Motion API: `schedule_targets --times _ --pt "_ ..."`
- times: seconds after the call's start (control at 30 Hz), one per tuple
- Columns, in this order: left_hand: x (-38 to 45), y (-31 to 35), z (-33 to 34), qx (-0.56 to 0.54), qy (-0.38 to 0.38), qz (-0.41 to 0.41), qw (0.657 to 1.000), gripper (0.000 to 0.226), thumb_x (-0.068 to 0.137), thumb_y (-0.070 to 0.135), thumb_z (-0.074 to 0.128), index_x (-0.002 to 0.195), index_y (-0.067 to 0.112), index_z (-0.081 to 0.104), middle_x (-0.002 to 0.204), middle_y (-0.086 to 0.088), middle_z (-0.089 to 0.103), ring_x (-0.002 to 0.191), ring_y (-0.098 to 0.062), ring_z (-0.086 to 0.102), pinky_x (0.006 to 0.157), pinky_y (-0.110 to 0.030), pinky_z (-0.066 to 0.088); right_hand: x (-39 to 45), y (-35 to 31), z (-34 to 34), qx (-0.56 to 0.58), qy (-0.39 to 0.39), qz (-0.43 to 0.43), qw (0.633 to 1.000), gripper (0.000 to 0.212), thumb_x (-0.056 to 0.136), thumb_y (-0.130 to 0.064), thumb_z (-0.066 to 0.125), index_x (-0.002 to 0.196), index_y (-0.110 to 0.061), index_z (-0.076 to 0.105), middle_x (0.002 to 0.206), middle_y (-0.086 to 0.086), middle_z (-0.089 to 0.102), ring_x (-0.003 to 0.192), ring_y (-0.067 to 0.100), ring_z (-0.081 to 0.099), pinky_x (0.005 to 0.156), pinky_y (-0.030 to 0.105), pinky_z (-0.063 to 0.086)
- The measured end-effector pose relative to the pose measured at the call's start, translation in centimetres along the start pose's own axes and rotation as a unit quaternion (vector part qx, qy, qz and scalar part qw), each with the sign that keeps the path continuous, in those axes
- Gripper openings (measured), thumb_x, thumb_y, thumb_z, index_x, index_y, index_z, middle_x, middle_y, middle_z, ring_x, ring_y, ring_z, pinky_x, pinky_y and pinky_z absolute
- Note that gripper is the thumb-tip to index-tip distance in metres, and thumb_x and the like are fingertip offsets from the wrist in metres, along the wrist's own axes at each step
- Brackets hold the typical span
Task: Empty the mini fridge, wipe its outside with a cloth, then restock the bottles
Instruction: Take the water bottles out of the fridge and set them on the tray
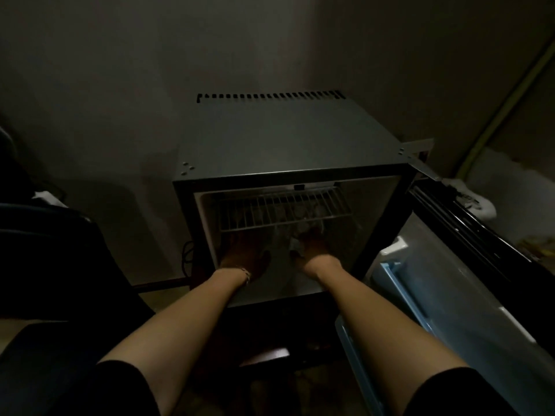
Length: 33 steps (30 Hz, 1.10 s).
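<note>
Fingertips of both hands lost in the dark under the wire shelf (285, 210); whether spread, together or wrapped round anything, cannot tell. Left hand (243, 253) reaching into the lower compartment, palm down, back of the hand up, a thin bracelet (244, 274) at the wrist. Right hand (312, 250) alongside, just to the right, also well inside, with pale blurred bottles (295, 235) right at its fingers and between the two hands; contact too dim to judge. More round bottle tops faintly visible through the shelf bars, farther back.

Outward from there: bare forearms running from the near edge of the view into the opening, black sleeves (126, 388) at the elbows. Around the hands, the mini fridge (285, 139), a grey box with a vent slot row along its far top edge, standing against a plain wall (210, 40). Fridge door (450, 280) swung wide open to the right, its pale inner liner and a blue door rail facing up toward the camera. Something white (477, 202) lying beyond the door's far edge, on the right. Dark furniture (45, 250) filling the left side, near and low. Dark cable (187, 253) hanging at the fridge's left side.
</note>
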<state>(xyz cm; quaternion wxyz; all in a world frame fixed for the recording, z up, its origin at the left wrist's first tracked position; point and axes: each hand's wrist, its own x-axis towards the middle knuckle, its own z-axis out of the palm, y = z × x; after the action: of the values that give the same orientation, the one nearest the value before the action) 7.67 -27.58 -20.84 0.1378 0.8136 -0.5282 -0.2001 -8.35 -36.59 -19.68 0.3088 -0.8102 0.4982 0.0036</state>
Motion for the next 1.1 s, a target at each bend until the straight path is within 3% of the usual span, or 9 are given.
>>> schedule_targets --times 0.07,0.2,0.47,0.57,0.7,0.77,0.9,1.03,1.1 --pt "1.1 -0.1 0.3 -0.037 0.011 -0.017 0.999 0.062 0.096 0.046 0.054 0.151 0.029 0.032 0.158 -0.006 0.030 0.143 -0.028 0.031 0.119 -0.045 0.028 0.6 -0.3 -0.4 0.042 0.004 0.000 0.999 0.067 0.095 -0.035 0.063 0.153 -0.027 0.031 0.162 0.007 0.021 0.145 0.033 0.031 0.117 0.046 0.032" --pt "2.5 -0.4 0.2 -0.110 -0.004 -0.058 0.992 0.048 0.095 0.045 0.055 0.140 0.028 0.046 0.144 -0.005 0.048 0.130 -0.026 0.047 0.111 -0.046 0.040 2.5 -0.4 -0.5 0.074 -0.009 0.018 0.997 0.053 0.098 -0.032 0.060 0.147 -0.023 0.041 0.151 0.010 0.041 0.136 0.031 0.043 0.113 0.046 0.037" --pt "2.4 -0.3 0.5 -0.196 0.019 -0.064 0.978 0.045 0.097 0.049 0.055 0.137 0.029 0.049 0.142 -0.003 0.048 0.128 -0.025 0.047 0.111 -0.048 0.040 8.0 2.7 2.5 -0.009 0.013 0.031 0.999 0.049 0.093 -0.052 0.056 0.134 -0.025 0.054 0.135 0.008 0.055 0.127 0.031 0.052 0.107 0.056 0.041" --pt "2.3 -0.2 0.6 -0.216 0.026 -0.068 0.974 0.051 0.097 0.047 0.057 0.142 0.026 0.046 0.147 -0.004 0.044 0.134 -0.025 0.042 0.115 -0.046 0.033 6.9 2.1 1.8 -0.017 0.014 0.008 1.000 0.044 0.094 -0.045 0.059 0.133 -0.024 0.054 0.134 0.009 0.055 0.126 0.032 0.052 0.107 0.055 0.041" --pt "3.2 -1.4 1.9 -0.262 0.039 -0.085 0.961 0.060 0.087 0.062 0.063 0.138 0.035 0.049 0.144 0.002 0.049 0.132 -0.021 0.047 0.113 -0.048 0.038 6.6 1.8 1.7 -0.035 0.010 -0.004 0.999 0.038 0.099 -0.037 0.055 0.135 -0.025 0.052 0.140 0.008 0.051 0.131 0.032 0.047 0.112 0.054 0.037" --pt "2.8 -1.2 1.5 -0.268 0.047 -0.079 0.959 0.058 0.088 0.057 0.066 0.138 0.032 0.051 0.143 0.000 0.050 0.131 -0.022 0.047 0.113 -0.048 0.037 6.3 1.5 1.6 -0.031 0.009 -0.002 0.999 0.036 0.101 -0.031 0.054 0.136 -0.023 0.052 0.141 0.009 0.050 0.132 0.032 0.047 0.112 0.048 0.037" --pt "1.8 -0.6 0.7 -0.209 -0.003 -0.068 0.976 0.050 0.099 0.036 0.056 0.144 0.017 0.045 0.148 -0.010 0.045 0.138 -0.028 0.041 0.117 -0.043 0.032 5.1 1.0 1.9 0.017 0.027 -0.007 0.999 0.032 0.103 -0.020 0.052 0.134 -0.017 0.052 0.135 0.010 0.051 0.128 0.031 0.049 0.097 0.033 0.040" --pt "1.4 -1.0 0.7 -0.109 -0.040 -0.050 0.992 0.054 0.101 0.026 0.055 0.150 0.013 0.036 0.155 -0.013 0.036 0.141 -0.029 0.036 0.117 -0.036 0.029 3.1 1.0 1.9 0.029 0.025 -0.009 0.999 0.046 0.101 -0.017 0.054 0.144 -0.006 0.043 0.149 0.020 0.042 0.136 0.035 0.042 0.111 0.038 0.034" --pt "0.9 -1.1 0.7 -0.067 -0.052 -0.049 0.995 0.055 0.100 0.027 0.056 0.150 0.013 0.037 0.154 -0.015 0.036 0.140 -0.031 0.038 0.114 -0.033 0.030 2.0 1.0 1.8 0.023 0.001 -0.001 1.000 0.051 0.101 -0.023 0.054 0.149 -0.010 0.039 0.153 0.017 0.037 0.139 0.033 0.039 0.114 0.036 0.030"
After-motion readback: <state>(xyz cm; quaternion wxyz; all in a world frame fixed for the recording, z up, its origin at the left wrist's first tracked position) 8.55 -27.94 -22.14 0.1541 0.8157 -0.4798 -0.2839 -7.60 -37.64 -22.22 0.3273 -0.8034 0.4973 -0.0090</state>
